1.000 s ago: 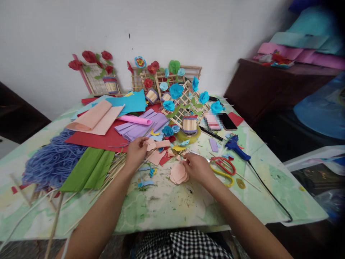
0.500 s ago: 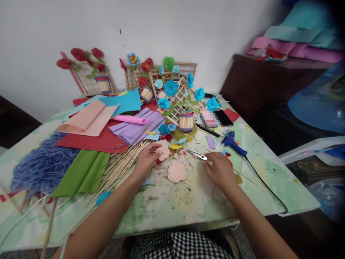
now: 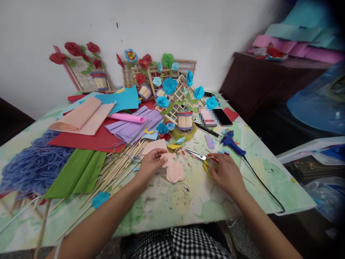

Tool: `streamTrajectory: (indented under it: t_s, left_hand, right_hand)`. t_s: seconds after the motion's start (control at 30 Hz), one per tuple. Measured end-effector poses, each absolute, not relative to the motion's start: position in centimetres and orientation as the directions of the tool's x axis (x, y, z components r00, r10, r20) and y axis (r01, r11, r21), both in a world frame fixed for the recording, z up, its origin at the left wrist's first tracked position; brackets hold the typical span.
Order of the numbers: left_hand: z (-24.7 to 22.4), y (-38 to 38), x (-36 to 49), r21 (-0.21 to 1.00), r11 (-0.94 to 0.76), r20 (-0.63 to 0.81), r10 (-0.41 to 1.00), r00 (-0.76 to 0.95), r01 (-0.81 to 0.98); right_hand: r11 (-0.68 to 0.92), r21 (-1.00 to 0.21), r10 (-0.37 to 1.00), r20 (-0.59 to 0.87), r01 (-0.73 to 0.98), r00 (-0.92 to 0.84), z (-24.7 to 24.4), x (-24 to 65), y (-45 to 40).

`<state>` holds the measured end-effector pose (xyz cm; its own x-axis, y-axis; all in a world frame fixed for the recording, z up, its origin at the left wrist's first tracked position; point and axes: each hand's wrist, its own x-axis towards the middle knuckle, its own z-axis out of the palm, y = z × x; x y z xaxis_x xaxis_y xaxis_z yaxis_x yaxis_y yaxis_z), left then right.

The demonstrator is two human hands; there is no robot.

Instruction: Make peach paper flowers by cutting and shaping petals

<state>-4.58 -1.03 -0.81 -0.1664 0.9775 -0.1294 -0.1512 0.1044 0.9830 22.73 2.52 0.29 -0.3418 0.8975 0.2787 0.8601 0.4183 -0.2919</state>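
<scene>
My left hand (image 3: pixel 151 163) pinches a small pale pink paper petal (image 3: pixel 169 158) between thumb and fingertips. Just in front of it lie cut pink petals (image 3: pixel 175 172), overlapping on the table. A pale pink paper piece (image 3: pixel 155 145) rests behind my left hand, partly covered by it. My right hand (image 3: pixel 228 172) is over the handles of the scissors (image 3: pixel 198 154), fingers loosened and apart. Their red and yellow handles show beside the fingers, and the blades point left toward small paper scraps; whether the fingertips still touch the handles is unclear.
A blue glue gun (image 3: pixel 233 143) with a black cord lies right. Behind stands a stick lattice (image 3: pixel 179 97) with blue paper flowers. Thin sticks (image 3: pixel 121 163), green paper (image 3: pixel 78 172), purple paper (image 3: pixel 134 124) and blue yarn (image 3: pixel 29 162) crowd the left; a phone (image 3: pixel 222 117) lies back right.
My left hand has come nearer the cut petals, now with a petal in its fingers. My right hand has loosened round the scissors, so their handles show more. The view has shifted slightly.
</scene>
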Motion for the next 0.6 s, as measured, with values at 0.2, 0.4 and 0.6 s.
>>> streamTrajectory:
  t_s: [0.2, 0.4, 0.6]
  left_hand:
    - [0.1, -1.5, -4.1, 0.969, 0.155, -0.177, 0.979, -0.104, -0.192]
    - [0.3, -1.5, -4.1, 0.976, 0.156, -0.17, 0.982, -0.084, -0.151]
    - [0.3, -1.6, -4.2, 0.976, 0.176, -0.18, 0.984, -0.016, -0.128]
  right_hand:
    - [0.604, -0.612, 0.773, 0.293, 0.511, -0.562, 2.0, 16.3, 1.6]
    - [0.606, -0.734, 0.704, 0.315, 0.307, -0.637, 1.9, 12.4, 2.2]
    - [0.436, -0.876, 0.812, 0.284, 0.206, -0.511, 0.2, 11.9, 2.5]
